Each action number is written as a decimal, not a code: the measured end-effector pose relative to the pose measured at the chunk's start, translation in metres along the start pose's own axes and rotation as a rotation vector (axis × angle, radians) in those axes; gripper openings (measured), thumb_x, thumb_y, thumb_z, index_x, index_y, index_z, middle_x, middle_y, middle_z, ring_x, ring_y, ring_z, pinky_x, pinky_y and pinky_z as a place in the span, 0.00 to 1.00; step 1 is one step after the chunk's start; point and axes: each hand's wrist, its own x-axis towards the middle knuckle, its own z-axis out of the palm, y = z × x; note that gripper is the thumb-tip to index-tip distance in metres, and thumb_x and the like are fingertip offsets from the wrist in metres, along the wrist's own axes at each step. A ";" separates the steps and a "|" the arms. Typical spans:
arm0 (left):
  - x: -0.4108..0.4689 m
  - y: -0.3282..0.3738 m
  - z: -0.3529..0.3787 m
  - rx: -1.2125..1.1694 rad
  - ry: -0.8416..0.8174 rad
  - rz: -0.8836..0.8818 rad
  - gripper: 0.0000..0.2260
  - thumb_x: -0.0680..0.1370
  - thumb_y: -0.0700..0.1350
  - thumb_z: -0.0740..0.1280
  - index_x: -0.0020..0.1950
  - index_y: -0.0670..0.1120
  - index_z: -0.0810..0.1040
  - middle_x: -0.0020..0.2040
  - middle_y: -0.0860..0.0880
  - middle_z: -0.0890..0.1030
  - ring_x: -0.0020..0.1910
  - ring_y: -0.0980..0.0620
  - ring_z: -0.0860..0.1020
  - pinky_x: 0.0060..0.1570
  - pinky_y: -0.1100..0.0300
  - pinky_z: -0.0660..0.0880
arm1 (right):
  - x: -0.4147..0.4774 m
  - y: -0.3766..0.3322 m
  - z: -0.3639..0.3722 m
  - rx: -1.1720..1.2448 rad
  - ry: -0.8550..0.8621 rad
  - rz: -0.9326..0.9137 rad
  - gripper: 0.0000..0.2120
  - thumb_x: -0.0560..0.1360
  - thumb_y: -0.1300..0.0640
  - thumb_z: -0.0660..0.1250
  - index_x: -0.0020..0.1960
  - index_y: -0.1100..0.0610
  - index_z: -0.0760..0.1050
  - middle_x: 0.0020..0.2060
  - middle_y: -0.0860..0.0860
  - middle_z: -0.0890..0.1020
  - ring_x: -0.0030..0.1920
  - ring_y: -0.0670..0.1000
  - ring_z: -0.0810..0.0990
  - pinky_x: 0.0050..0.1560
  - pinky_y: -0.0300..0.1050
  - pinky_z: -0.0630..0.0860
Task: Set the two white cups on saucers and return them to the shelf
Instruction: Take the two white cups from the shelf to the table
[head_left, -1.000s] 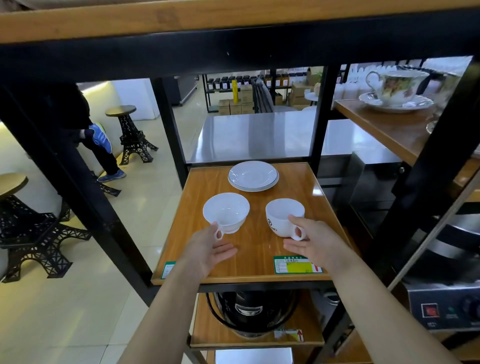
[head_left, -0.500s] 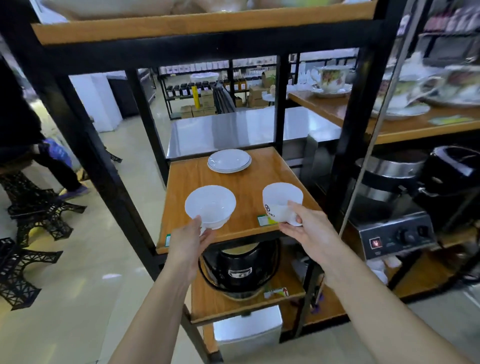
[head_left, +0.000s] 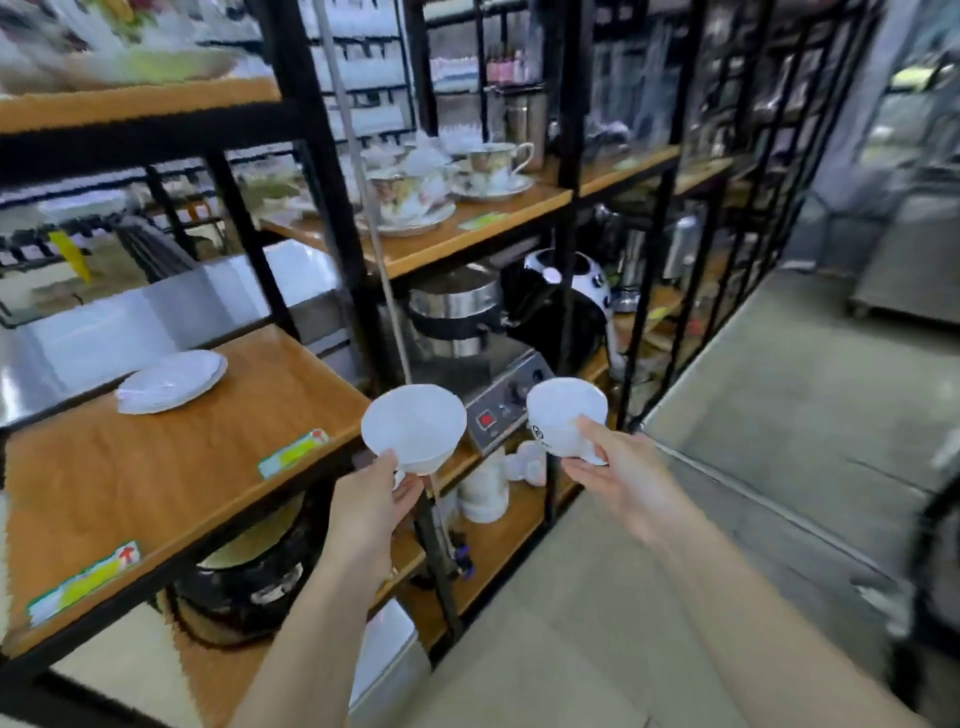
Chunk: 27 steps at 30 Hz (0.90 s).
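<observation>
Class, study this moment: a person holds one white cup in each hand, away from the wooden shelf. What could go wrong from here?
1. The left hand pinches the wide white cup only near its handle, so it might tip or slip.
2. The right hand holds the white logo cup over the bare concrete floor; a drop would likely break it.
3. The stacked white saucers still need separating, yet both hands are full.

Black metal shelving (head_left: 332, 171) with wooden boards (head_left: 467, 234) holds floral teaware (head_left: 410, 195) and appliances (head_left: 556, 306), beside a grey concrete floor (head_left: 779, 405).
</observation>
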 end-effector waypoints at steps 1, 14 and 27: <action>-0.004 -0.006 0.022 0.028 -0.049 -0.011 0.20 0.80 0.42 0.60 0.70 0.36 0.65 0.57 0.42 0.72 0.54 0.45 0.77 0.55 0.54 0.74 | -0.004 -0.007 -0.024 0.017 0.050 -0.021 0.22 0.74 0.54 0.67 0.63 0.66 0.70 0.52 0.53 0.75 0.49 0.56 0.81 0.44 0.40 0.80; -0.128 -0.153 0.334 0.188 -0.627 -0.172 0.18 0.80 0.39 0.58 0.68 0.35 0.65 0.61 0.40 0.70 0.55 0.44 0.74 0.58 0.51 0.72 | -0.080 -0.061 -0.370 0.161 0.636 -0.127 0.17 0.74 0.56 0.66 0.55 0.69 0.75 0.50 0.61 0.80 0.48 0.59 0.81 0.63 0.56 0.73; -0.219 -0.276 0.543 0.315 -0.856 -0.366 0.07 0.79 0.38 0.60 0.55 0.40 0.71 0.47 0.45 0.76 0.52 0.44 0.77 0.54 0.53 0.74 | -0.109 -0.082 -0.601 0.244 0.961 -0.191 0.22 0.74 0.55 0.66 0.62 0.69 0.70 0.46 0.53 0.76 0.49 0.60 0.82 0.49 0.46 0.76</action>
